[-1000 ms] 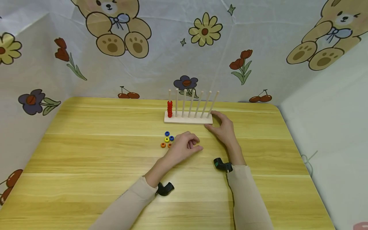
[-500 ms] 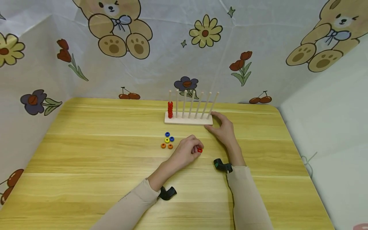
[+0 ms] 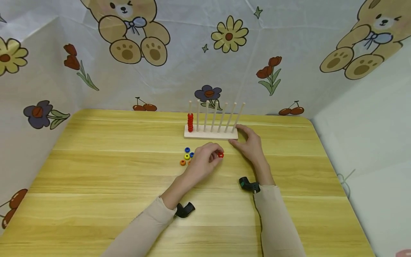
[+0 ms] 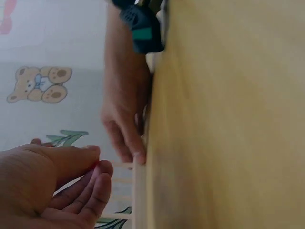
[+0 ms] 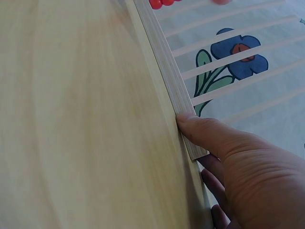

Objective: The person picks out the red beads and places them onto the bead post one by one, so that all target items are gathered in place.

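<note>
My left hand [image 3: 203, 160] is raised over the table in front of the peg rack and pinches a red bead [image 3: 221, 155] between thumb and fingertips. In the left wrist view only a sliver of red shows at those fingertips. My right hand [image 3: 252, 145] grips the right end of the wooden peg rack [image 3: 210, 135], thumb on its front edge and fingers behind, as the right wrist view shows. Several red beads [image 3: 190, 123] are stacked on the rack's leftmost peg; the other pegs [image 3: 213, 116] are bare.
Loose beads lie left of my left hand: blue [image 3: 187, 150], yellow [image 3: 187, 156] and orange [image 3: 182, 162], some partly hidden by the hand. The rack stands near the back edge of the wooden table [image 3: 112, 171], before a printed cloth [image 3: 179, 35].
The red bead came into sight in my left fingers half a second ago. Since then that hand has moved forward, toward the rack, with the bead. The right hand and rack stay put.
</note>
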Action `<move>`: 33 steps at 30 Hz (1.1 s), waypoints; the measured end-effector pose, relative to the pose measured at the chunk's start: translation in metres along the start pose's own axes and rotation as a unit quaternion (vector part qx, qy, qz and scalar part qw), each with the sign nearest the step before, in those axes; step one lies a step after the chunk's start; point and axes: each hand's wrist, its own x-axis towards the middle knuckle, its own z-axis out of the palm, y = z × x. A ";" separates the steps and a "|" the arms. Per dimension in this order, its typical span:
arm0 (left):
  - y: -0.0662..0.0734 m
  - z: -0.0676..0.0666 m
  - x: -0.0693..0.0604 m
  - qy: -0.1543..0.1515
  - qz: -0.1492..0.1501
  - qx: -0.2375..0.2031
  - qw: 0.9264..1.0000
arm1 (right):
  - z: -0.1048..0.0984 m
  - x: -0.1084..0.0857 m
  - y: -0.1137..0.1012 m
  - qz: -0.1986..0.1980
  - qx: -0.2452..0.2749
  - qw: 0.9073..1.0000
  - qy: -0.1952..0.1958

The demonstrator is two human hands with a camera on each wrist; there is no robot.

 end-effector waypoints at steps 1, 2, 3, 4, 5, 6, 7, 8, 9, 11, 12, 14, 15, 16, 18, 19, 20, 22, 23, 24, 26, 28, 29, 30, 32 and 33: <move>0.001 -0.005 0.002 0.017 0.005 -0.004 1.000 | 0.000 0.000 0.000 0.001 0.001 1.000 0.000; 0.002 -0.010 0.004 0.036 0.012 -0.007 0.999 | 0.000 0.000 0.000 0.002 0.001 1.000 0.000; 0.003 -0.015 0.006 0.056 0.020 -0.010 0.998 | 0.000 0.000 0.000 0.003 0.001 1.000 0.000; 0.004 -0.021 0.009 0.077 0.024 -0.015 0.997 | 0.000 0.000 0.000 0.004 0.000 1.000 -0.001; 0.005 -0.027 0.011 0.099 0.027 -0.020 0.995 | 0.000 0.000 0.000 0.004 -0.001 1.000 -0.001; 0.005 -0.033 0.014 0.120 0.031 -0.025 0.992 | 0.000 0.000 0.000 0.004 -0.001 1.000 -0.002; 0.006 -0.040 0.016 0.142 0.032 -0.030 0.989 | 0.000 -0.001 0.000 0.004 -0.001 1.000 -0.003; 0.007 -0.048 0.018 0.164 0.035 -0.033 0.985 | 0.001 -0.001 0.000 0.003 -0.001 1.000 -0.003; 0.007 -0.055 0.021 0.186 0.036 -0.036 0.981 | 0.001 -0.001 0.000 0.003 -0.001 1.000 -0.004; 0.009 -0.070 0.026 0.230 0.039 -0.032 0.972 | 0.002 -0.001 0.000 0.000 0.001 1.000 -0.005; 0.009 -0.077 0.028 0.251 0.043 -0.029 0.967 | 0.003 -0.001 0.000 -0.001 0.002 1.000 -0.005; 0.009 -0.089 0.033 0.285 0.052 -0.024 0.957 | 0.004 -0.001 0.000 -0.004 0.001 1.000 -0.006; 0.009 -0.094 0.036 0.300 0.056 -0.022 0.952 | 0.004 0.000 0.000 -0.005 0.000 1.000 -0.007; 0.010 -0.098 0.039 0.312 0.061 -0.021 0.948 | 0.004 0.000 -0.001 -0.006 0.000 1.000 -0.007; 0.010 -0.102 0.044 0.330 0.071 -0.025 0.941 | 0.003 0.000 -0.001 -0.008 -0.001 1.000 -0.007; 0.010 -0.103 0.047 0.336 0.074 -0.027 0.939 | 0.002 0.000 -0.001 -0.009 -0.001 1.000 -0.007; 0.010 -0.103 0.049 0.340 0.077 -0.029 0.937 | 0.001 0.000 -0.002 -0.009 -0.001 1.000 -0.008; 0.010 -0.102 0.054 0.346 0.079 -0.027 0.935 | 0.000 0.000 -0.002 -0.008 0.000 1.000 -0.009; 0.009 -0.102 0.055 0.347 0.078 -0.026 0.934 | 0.000 -0.001 -0.002 -0.007 0.001 1.000 -0.011; 0.009 -0.101 0.057 0.347 0.077 -0.024 0.935 | 0.000 -0.001 -0.002 -0.007 0.002 1.000 -0.012; 0.007 -0.100 0.059 0.345 0.070 -0.022 0.936 | 0.000 -0.001 -0.002 -0.006 0.002 1.000 -0.015; 0.006 -0.099 0.061 0.342 0.063 -0.021 0.937 | 0.000 -0.001 -0.003 -0.005 0.002 1.000 -0.013; 0.006 -0.099 0.061 0.340 0.059 -0.021 0.938 | -0.001 -0.001 -0.003 -0.005 0.002 1.000 -0.011; 0.006 -0.099 0.062 0.338 0.056 -0.021 0.939 | -0.001 -0.001 -0.003 -0.005 0.001 1.000 -0.009; 0.005 -0.099 0.063 0.334 0.050 -0.021 0.941 | -0.001 -0.001 -0.003 -0.005 0.002 1.000 -0.004; 0.006 -0.099 0.063 0.331 0.048 -0.021 0.942 | 0.000 -0.001 -0.002 -0.005 0.002 1.000 -0.003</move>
